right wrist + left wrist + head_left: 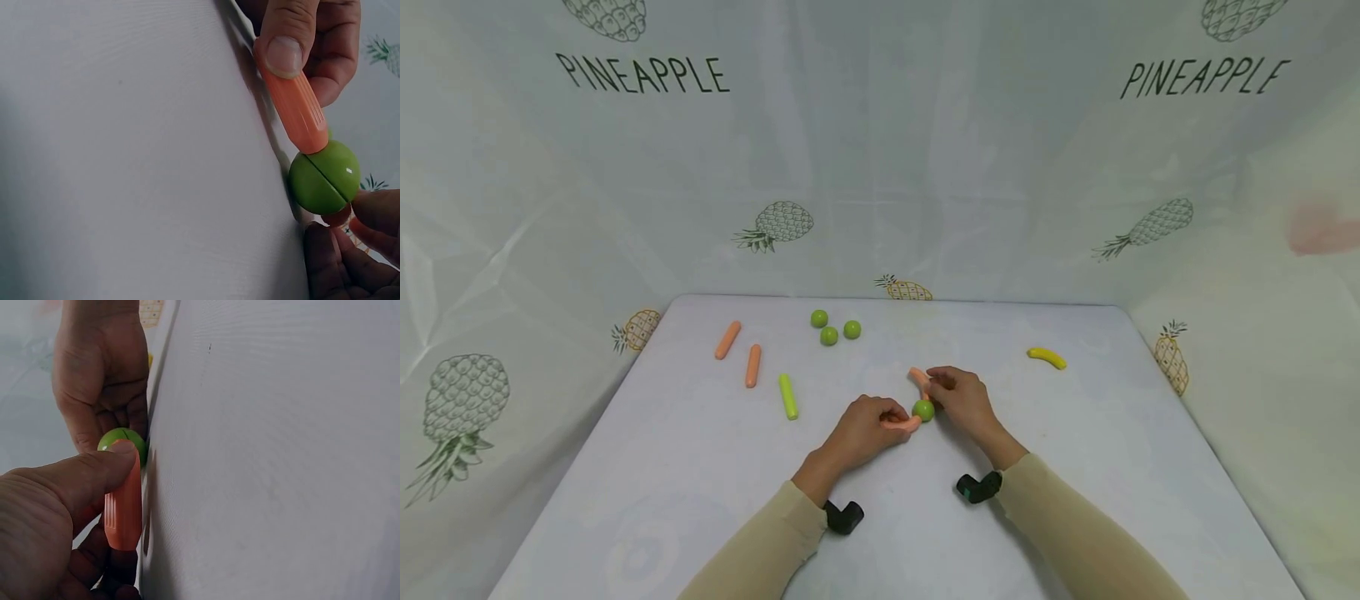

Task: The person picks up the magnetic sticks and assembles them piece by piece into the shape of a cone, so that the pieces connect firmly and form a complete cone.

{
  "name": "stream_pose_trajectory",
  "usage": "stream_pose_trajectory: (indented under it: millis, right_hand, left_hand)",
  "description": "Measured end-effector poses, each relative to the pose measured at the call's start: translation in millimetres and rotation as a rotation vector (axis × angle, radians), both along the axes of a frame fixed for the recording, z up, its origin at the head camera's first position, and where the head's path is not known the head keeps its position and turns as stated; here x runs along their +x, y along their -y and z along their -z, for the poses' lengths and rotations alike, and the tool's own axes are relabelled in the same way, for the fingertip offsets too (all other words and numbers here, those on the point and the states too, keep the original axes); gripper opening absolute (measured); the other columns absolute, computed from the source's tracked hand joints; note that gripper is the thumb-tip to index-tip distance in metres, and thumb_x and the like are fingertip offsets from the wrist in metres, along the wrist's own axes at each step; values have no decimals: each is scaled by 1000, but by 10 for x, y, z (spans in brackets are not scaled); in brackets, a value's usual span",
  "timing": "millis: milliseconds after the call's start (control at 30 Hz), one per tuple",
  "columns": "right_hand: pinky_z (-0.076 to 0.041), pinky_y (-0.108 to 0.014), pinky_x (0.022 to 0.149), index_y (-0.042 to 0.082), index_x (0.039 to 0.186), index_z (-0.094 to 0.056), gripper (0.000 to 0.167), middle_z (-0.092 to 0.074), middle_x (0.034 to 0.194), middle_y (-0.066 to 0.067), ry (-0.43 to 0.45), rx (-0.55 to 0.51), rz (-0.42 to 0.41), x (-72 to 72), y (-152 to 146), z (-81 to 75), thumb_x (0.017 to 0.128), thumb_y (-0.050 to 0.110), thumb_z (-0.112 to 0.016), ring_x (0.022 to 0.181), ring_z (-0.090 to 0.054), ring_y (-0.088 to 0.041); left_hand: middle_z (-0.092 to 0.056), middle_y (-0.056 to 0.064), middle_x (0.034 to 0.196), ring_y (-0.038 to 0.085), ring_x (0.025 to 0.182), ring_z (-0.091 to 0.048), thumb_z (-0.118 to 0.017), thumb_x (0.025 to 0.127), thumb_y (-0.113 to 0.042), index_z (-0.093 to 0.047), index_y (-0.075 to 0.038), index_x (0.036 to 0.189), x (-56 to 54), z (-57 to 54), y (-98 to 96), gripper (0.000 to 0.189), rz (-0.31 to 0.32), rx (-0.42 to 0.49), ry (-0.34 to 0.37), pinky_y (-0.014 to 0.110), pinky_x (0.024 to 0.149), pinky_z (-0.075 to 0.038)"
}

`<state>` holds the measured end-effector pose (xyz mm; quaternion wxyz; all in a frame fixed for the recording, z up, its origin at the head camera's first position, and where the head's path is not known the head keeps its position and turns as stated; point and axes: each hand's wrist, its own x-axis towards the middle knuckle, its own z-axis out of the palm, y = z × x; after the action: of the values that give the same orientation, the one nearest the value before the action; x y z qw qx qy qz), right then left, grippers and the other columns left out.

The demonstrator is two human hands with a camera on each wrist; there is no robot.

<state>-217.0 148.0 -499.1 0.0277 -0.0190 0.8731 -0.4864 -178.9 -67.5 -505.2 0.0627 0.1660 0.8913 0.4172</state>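
Observation:
My left hand (865,429) grips a curved orange rod (294,106) between thumb and fingers, low over the white table. One end of that rod meets a green ball (325,177) with a seam line around it. On the ball's other side, my right hand (964,402) pinches a second orange rod (919,377), which points away toward the back of the table. The right thumb and fingertips sit close to the ball. In the right wrist view, most of this second rod is hidden behind the ball and fingers.
Two straight orange rods (727,340) and a yellow-green rod (787,396) lie at the left. Three green balls (829,335) are grouped at the back. A curved yellow rod (1047,358) lies at the right. A pineapple-print cloth (880,150) hangs behind the table (662,467).

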Motion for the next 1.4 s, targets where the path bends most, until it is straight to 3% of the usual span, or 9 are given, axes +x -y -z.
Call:
stream_pose_trajectory:
  millis: [167,233,467,667,767,933,1100,1267,1400]
  right_hand:
    - [-58,-43,94,7,134,-71,37,-75,127,-12,-27,22,-14,59,-26,-5,102,25,-70,115,-71,-27]
    - [-58,-42,93,8,134,-71,36,-74,128,-12,-34,20,-17,95,-30,-14,103,26,-69,116,-70,-28]
    - [-54,-33,78,11,127,-76,35,-72,117,-9,-75,47,-47,234,2,9,98,30,-78,101,-68,-23]
    - [-50,-35,85,13,123,-78,35,-68,112,-6,-109,67,-71,274,33,107,90,23,-86,96,-62,-17]
    - [-51,-37,86,13,122,-79,34,-68,111,-5,-116,72,-62,298,34,99,90,21,-86,96,-62,-17]
    - [-54,-36,87,15,122,-79,32,-71,111,-3,-114,75,-55,331,10,68,91,20,-85,97,-65,-17]
    - [-55,-38,88,16,121,-79,29,-73,111,-4,-119,70,-52,344,-25,77,92,19,-83,99,-67,-19]
    - [-54,-37,86,16,121,-78,28,-72,109,-4,-114,73,-43,344,-37,103,94,20,-82,98,-66,-18]
    - [-53,-35,86,15,121,-78,29,-72,109,-3,-100,51,-39,341,-33,113,94,21,-82,97,-65,-17]
  left_hand:
    - [-70,-16,90,10,88,-56,-83,92,-29,-78,-23,101,9,-5,-13,12,-5,-7,-5,27,76,-47]
    - [-70,-16,90,10,89,-55,-84,92,-29,-78,-23,101,10,-5,-15,13,-6,-4,-2,28,76,-47]
    - [-69,-17,90,13,94,-56,-85,90,-35,-77,-24,100,2,16,0,17,-2,21,12,33,82,-48]
    - [-69,-14,98,11,101,-60,-79,92,-50,-75,-26,109,-16,32,79,30,-19,63,80,36,89,-50]
    - [-71,-12,101,11,99,-63,-74,97,-46,-76,-23,114,-33,2,143,28,-48,95,100,37,89,-52]
    - [-71,-8,97,12,90,-63,-67,102,-24,-78,-18,111,-132,-43,272,15,-181,110,27,34,84,-52]
    - [-71,-3,94,15,85,-62,-65,102,-17,-78,-14,110,-310,-119,418,16,-344,110,-35,32,78,-51]
    - [-73,7,106,23,98,-63,-68,100,-14,-75,-7,117,-548,-192,586,20,-474,141,-104,36,85,-52]
    - [-69,12,120,29,113,-59,-73,98,-13,-71,-5,126,-719,-232,695,29,-532,191,-111,43,98,-50]
